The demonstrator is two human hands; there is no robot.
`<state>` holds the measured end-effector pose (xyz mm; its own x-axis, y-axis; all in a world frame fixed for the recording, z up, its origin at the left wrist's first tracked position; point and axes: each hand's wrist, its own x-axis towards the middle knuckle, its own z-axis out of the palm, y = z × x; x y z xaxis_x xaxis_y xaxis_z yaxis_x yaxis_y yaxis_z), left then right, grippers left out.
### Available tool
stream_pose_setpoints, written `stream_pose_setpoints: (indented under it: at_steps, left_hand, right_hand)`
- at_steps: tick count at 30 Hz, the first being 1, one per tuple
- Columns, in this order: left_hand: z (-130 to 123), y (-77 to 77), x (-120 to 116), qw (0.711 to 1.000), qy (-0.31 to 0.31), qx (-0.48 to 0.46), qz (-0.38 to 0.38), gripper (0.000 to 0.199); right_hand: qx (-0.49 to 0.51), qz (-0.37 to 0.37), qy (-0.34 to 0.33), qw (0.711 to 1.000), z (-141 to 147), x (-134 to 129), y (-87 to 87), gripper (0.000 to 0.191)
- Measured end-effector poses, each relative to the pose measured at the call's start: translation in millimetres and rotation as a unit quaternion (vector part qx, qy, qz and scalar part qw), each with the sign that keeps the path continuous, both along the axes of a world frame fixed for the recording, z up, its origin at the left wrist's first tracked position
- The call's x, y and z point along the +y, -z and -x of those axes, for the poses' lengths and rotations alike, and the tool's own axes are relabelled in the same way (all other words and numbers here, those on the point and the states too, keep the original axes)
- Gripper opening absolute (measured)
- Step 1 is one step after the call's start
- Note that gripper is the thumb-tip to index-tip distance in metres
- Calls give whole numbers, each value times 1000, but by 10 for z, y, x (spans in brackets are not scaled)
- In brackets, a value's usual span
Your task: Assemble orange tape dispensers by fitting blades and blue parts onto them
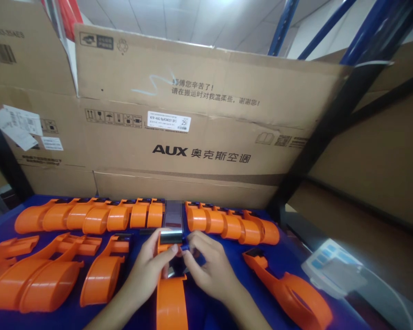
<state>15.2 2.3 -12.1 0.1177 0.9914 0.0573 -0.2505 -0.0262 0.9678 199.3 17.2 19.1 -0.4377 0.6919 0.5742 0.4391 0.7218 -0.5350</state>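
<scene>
An orange plastic tape dispenser [171,302] lies in front of me, its round body toward me. My left hand [152,257] grips its upper part, with the thumb across the orange plastic. At the dispenser's far end is a dark plate with a serrated edge [171,236]. My right hand [208,263] is closed in a pinch at the dispenser's right side, on a small dark blue piece [185,247]. A bit of shiny metal shows between the hands. Fingers cover part of the dispenser's middle.
A row of orange dispensers [96,221] stands along the back of the blue surface [141,284], with more at left [51,284]. One dispenser [296,298] lies at right, beside a white device [332,266]. Cardboard [124,151] and dark rack posts [316,128] enclose the back.
</scene>
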Motion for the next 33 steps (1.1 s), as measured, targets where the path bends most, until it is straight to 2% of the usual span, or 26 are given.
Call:
stream_pose_setpoints:
  at_steps: [9,20,33]
  left_hand:
    - [-28,-7,-28,1000,-23,1,8,39]
    - [-35,-77,-84,1000,-23,-5,2,39]
    - [-23,3,1,1000,1,3,6,47]
  right_hand:
    - [-15,-21,-7,1000,15,-1,-2,32]
    - [-51,-21,-25,998,-3,-29,-63,28]
    - [-55,-62,-4,997,-4,-6,-31,27]
